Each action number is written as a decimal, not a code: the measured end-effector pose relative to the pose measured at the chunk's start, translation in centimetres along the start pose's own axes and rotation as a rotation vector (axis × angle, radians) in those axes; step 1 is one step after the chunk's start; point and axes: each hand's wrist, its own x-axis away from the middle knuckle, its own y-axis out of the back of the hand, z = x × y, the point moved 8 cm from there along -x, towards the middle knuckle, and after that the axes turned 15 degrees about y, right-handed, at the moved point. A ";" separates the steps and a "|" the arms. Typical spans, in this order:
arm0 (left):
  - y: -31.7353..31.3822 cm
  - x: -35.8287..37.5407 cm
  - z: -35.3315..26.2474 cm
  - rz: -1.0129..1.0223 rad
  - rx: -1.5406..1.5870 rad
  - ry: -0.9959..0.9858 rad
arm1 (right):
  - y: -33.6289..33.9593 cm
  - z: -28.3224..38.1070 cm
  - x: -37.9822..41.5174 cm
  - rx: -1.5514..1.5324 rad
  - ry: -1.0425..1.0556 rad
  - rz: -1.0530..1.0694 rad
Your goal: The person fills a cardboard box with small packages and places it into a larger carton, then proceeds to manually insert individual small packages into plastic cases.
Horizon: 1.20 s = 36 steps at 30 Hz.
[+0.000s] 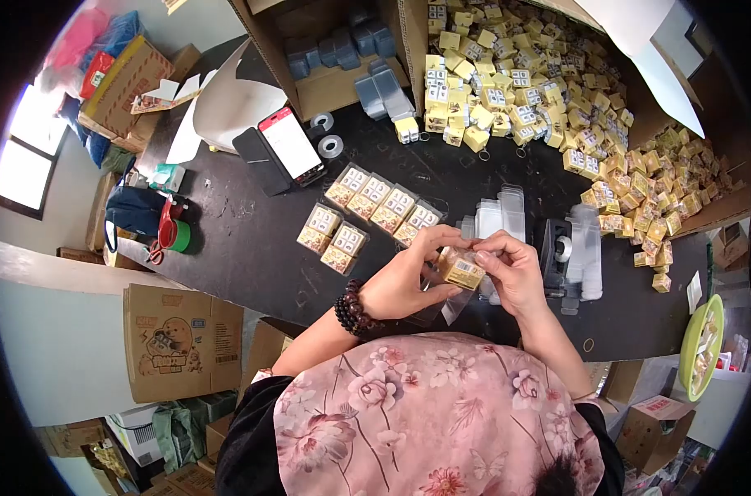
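Note:
Both hands meet at a small yellow printed box (461,271) in clear plastic packaging, near the table's front edge. My left hand (408,277) grips it from the left, thumb below and fingers above. My right hand (512,266) pinches the packaging's upper right edge with thumb and fingertips; what exactly lies in the pinch is hidden. Just beyond my left hand, several packed yellow boxes (382,202) lie in a row, with two more boxes (332,240) nearer me. Stacked clear plastic cases (501,213) lie behind my right hand.
A large heap of small yellow boxes (516,83) spills from a cardboard carton at the back right. More clear cases (589,248) stand beside a tape dispenser (560,248). Left of centre lie a phone (290,145), tape rolls (330,146) and scissors (155,252). A green basin (702,347) is at right.

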 end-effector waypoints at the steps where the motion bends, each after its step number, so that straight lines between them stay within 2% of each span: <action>1: 0.1 0.1 0.1 0.001 0.002 0.000 | 0.0 -0.3 0.0 -0.050 -0.027 -0.027; 4: 0.2 0.1 0.6 0.008 0.021 0.035 | -0.2 -0.1 -0.1 0.024 -0.003 -0.033; 7: 0.3 0.1 1.3 -0.015 0.095 0.063 | -0.8 0.5 -0.3 0.253 0.075 0.179; 9: 0.3 0.1 1.8 -0.008 0.167 0.108 | -1.6 0.7 0.1 0.106 -0.023 0.119; 11: 0.5 0.0 2.0 -0.013 0.106 0.073 | -2.3 1.0 0.4 0.127 0.000 0.164; 13: 0.8 0.1 2.2 -0.038 0.014 0.064 | -3.2 1.6 0.7 0.429 0.169 0.281; 14: 0.8 0.2 2.7 -0.033 0.014 0.063 | -3.5 1.4 0.5 0.446 0.127 0.326; 16: 1.2 0.0 5.0 -0.053 0.375 0.194 | -3.3 1.3 -1.4 0.595 0.175 0.407; 17: 2.1 0.0 4.6 -0.185 0.475 0.123 | -2.1 0.8 -3.2 0.658 0.246 0.355; 18: 2.7 0.2 5.0 -0.230 0.613 0.155 | -0.8 0.8 -5.7 0.717 0.331 0.226; 19: 3.5 0.6 5.6 -0.275 0.752 0.187 | 1.3 0.6 -8.8 0.817 0.329 0.096; 20: 4.0 0.8 6.1 -0.265 0.880 0.192 | 3.2 0.4 -11.7 1.108 0.515 0.035; 21: 4.4 1.2 6.7 -0.289 0.940 0.232 | 4.1 0.3 -14.3 1.259 0.504 -0.020; 23: 4.8 2.2 8.0 -0.285 1.013 0.322 | 5.6 -1.1 -18.7 1.423 0.669 -0.073; 24: 4.6 2.7 8.0 -0.236 1.027 0.359 | 5.8 -1.1 -19.8 1.422 0.673 -0.071; 25: 4.2 3.2 7.8 -0.186 1.040 0.397 | 5.8 -1.9 -20.9 1.540 0.606 0.017; 27: 3.5 4.3 7.8 -0.113 0.892 0.496 | 6.4 -3.5 -23.1 1.715 0.401 0.248; 28: 3.2 4.8 8.0 -0.065 0.801 0.515 | 6.6 -3.0 -23.1 1.715 0.403 0.249; 30: 2.9 6.1 9.6 0.169 0.578 0.564 | 7.4 -2.3 -23.1 1.619 0.380 0.229; 31: 2.8 6.8 10.3 0.255 0.490 0.608 | 7.8 -1.0 -22.6 1.521 0.533 0.072; 32: 3.0 7.4 11.5 0.334 0.341 0.577 | 10.6 -1.5 -22.2 1.167 0.348 -0.130; 33: 3.3 7.4 12.1 0.335 0.345 0.582 | 12.1 -1.9 -20.8 0.804 0.163 -0.315; 34: 3.0 7.5 12.2 0.419 0.332 0.572 | 12.1 -4.0 -18.9 0.043 -0.038 -0.386; 35: 2.6 7.6 12.0 0.502 0.320 0.565 | 10.7 -4.2 -16.5 -0.202 -0.172 -0.401; 36: 2.6 7.3 12.1 0.472 0.333 0.634 | 8.8 -4.5 -13.6 -0.451 -0.306 -0.415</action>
